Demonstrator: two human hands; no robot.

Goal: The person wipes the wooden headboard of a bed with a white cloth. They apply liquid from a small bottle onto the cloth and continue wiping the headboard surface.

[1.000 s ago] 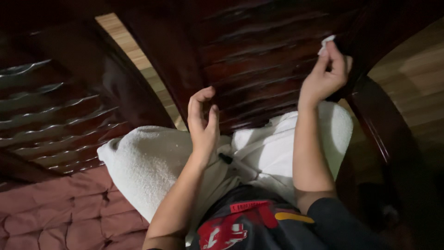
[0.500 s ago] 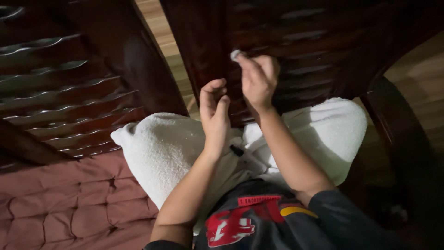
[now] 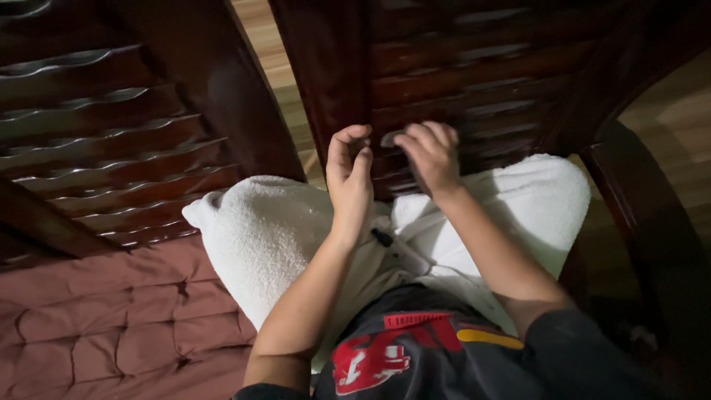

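My left hand [image 3: 348,174] is raised in front of a dark wooden slatted panel [image 3: 474,67], its fingers curled and apart with nothing in them. Just to its right, almost touching it, my right hand [image 3: 428,154] pinches a small pale wad [image 3: 390,138] against the lower slats. What the wad is made of is too dim to tell. Both forearms rise from my lap, over knees in fluffy white trousers [image 3: 266,237].
A second slatted wooden piece [image 3: 111,133] slopes at the left, with a thick dark post [image 3: 215,81] between the two. A quilted reddish cushion [image 3: 96,326] lies at the lower left. A curved wooden arm [image 3: 644,222] runs down the right, with pale plank floor [image 3: 674,118] beyond it.
My right hand has carried the pale wad from the panel's upper right down and left, next to my left hand. The left hand has stayed about where it was.
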